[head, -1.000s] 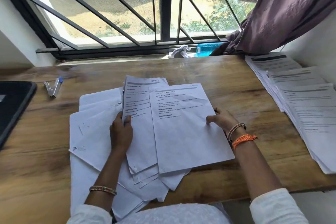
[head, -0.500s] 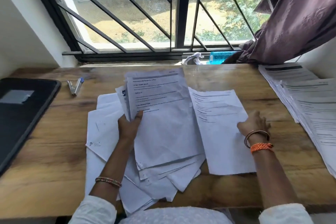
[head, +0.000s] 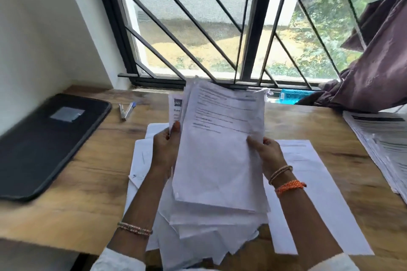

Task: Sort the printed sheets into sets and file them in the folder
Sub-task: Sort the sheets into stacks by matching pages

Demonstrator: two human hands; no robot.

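Observation:
A thick, uneven bundle of printed sheets is lifted upright above the wooden desk. My left hand grips its left edge, thumb on the front. My right hand holds its right edge, thumb on the top page. A single printed sheet lies flat on the desk to the right, under my right forearm. More white sheets lie on the desk beneath the bundle at the left. The black folder lies closed at the far left.
A stapler lies near the folder's far right corner. Overlapping stacks of printed sheets run along the desk's right edge. A barred window and sill stand behind the desk, with a blue object and a purple curtain at the right.
My right hand has left the single sheet lying on the desk and come back to the bundle's right edge. Both hands have raised the bundle more upright. The camera has tilted up.

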